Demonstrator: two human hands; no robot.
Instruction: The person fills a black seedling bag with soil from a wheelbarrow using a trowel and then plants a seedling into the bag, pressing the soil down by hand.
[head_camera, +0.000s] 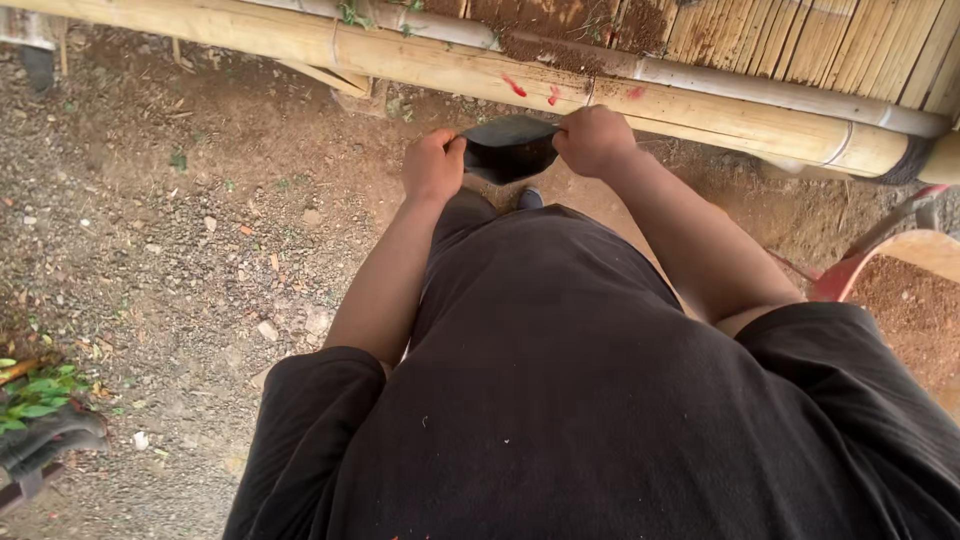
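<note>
No packages, labels, signs or screens anywhere around me right now. Closest thing to a marking: a few small red paint dabs (514, 86) on the thick bamboo pole (700, 110), just above my hands.

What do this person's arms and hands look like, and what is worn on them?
Both hands, left hand and right hand, are bare: no gloves, and no rings or watch visible. The forearms are uncovered; short black sleeves end near the elbows, matching the black shirt.
</note>
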